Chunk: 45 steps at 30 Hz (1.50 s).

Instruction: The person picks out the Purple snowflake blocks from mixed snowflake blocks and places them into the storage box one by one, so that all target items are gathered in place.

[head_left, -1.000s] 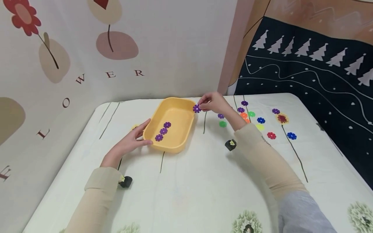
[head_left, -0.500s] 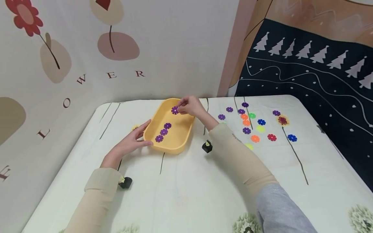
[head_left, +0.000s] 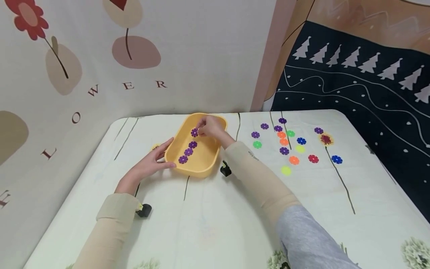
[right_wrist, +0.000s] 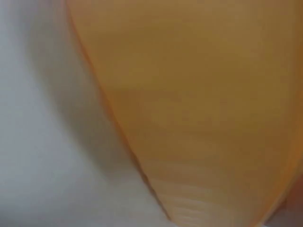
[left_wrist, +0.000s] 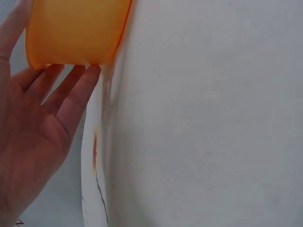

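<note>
A yellow plastic tray (head_left: 198, 173) sits tilted in line toward the back of the table. My left hand (head_left: 152, 163) braces its near left corner; in the left wrist view, the hand's fairly straight fingers (left_wrist: 80, 97) touch the tray's outer wall (left_wrist: 75, 35). Over the tray's inside, my right hand (head_left: 211, 127) pinches a purple flower-shaped disc (head_left: 194, 132) between thumb and fingers. Just in front of it, three more purple discs (head_left: 188, 152) lie in a slanting row on the tray bottom. Blurred tray wall (right_wrist: 199, 94) fills most of the right wrist view.
Several loose discs lie on the table right of the tray: purple (head_left: 255, 135), green (head_left: 257, 144), orange (head_left: 293, 160), yellow (head_left: 286, 170), red (head_left: 313, 158) and blue (head_left: 337, 159). A flower-printed white cloth (head_left: 208, 224) covers the table. A patterned wall hanging (head_left: 208, 67) rises behind.
My right hand has carried the purple disc from beyond the tray's right rim leftward into the tray, lining it up near the row. My left hand has stayed at the corner.
</note>
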Each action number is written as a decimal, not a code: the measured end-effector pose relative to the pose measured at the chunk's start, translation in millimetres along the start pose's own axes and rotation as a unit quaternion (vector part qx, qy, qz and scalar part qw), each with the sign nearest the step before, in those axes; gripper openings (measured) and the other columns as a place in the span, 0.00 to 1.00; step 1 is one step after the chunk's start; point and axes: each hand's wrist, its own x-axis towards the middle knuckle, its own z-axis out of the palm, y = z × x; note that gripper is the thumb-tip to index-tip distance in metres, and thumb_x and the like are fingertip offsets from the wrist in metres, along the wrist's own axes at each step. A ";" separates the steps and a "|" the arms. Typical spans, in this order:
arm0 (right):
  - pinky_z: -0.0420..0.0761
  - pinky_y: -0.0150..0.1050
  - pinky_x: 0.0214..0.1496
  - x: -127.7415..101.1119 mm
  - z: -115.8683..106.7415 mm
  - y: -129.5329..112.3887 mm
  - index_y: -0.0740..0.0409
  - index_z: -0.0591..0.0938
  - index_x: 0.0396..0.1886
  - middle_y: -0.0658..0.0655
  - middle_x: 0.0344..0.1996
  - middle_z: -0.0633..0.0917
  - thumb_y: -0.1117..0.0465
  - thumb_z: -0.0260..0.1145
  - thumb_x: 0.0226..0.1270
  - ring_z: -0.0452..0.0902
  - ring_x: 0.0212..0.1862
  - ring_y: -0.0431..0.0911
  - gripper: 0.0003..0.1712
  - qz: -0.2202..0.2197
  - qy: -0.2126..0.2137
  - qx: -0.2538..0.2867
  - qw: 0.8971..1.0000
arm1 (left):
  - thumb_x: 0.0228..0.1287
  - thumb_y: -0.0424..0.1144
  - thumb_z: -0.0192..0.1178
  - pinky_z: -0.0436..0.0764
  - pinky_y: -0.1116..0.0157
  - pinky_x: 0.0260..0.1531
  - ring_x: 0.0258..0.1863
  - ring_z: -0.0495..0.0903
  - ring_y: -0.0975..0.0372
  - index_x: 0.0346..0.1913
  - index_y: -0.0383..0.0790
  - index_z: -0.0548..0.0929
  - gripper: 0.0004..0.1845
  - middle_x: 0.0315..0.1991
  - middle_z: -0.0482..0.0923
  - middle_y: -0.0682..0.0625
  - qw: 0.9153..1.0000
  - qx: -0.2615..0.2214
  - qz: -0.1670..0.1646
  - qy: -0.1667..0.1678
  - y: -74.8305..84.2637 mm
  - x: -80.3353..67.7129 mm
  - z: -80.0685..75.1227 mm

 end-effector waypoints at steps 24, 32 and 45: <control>0.75 0.26 0.27 0.9 -1.4 -2.0 0.59 0.85 0.38 0.57 0.39 0.85 0.68 0.66 0.64 0.76 0.33 0.43 0.05 0.020 0.007 -0.149 0.989 | 0.64 0.49 0.67 0.59 0.36 0.72 0.77 0.54 0.40 0.80 0.65 0.43 0.51 0.82 0.45 0.45 1.000 -0.003 0.016 -0.005 -1.3 2.7 0.5; 0.88 0.33 0.43 -20.1 -31.4 -12.7 0.67 0.84 0.42 0.62 0.41 0.85 0.68 0.66 0.67 0.85 0.39 0.48 0.07 -0.009 0.004 -0.036 0.999 | 0.64 0.49 0.68 0.57 0.37 0.74 0.77 0.56 0.41 0.80 0.63 0.42 0.52 0.82 0.45 0.45 1.000 -0.006 0.028 -0.009 -5.7 4.6 -2.3; 0.88 0.40 0.52 -53.4 -90.7 4.9 0.64 0.82 0.47 0.62 0.44 0.83 0.64 0.66 0.70 0.82 0.43 0.50 0.09 0.024 0.032 -0.027 0.999 | 0.65 0.48 0.67 0.57 0.36 0.73 0.77 0.56 0.40 0.80 0.63 0.42 0.52 0.82 0.45 0.44 1.000 -0.002 0.022 -0.008 -3.2 3.5 -1.5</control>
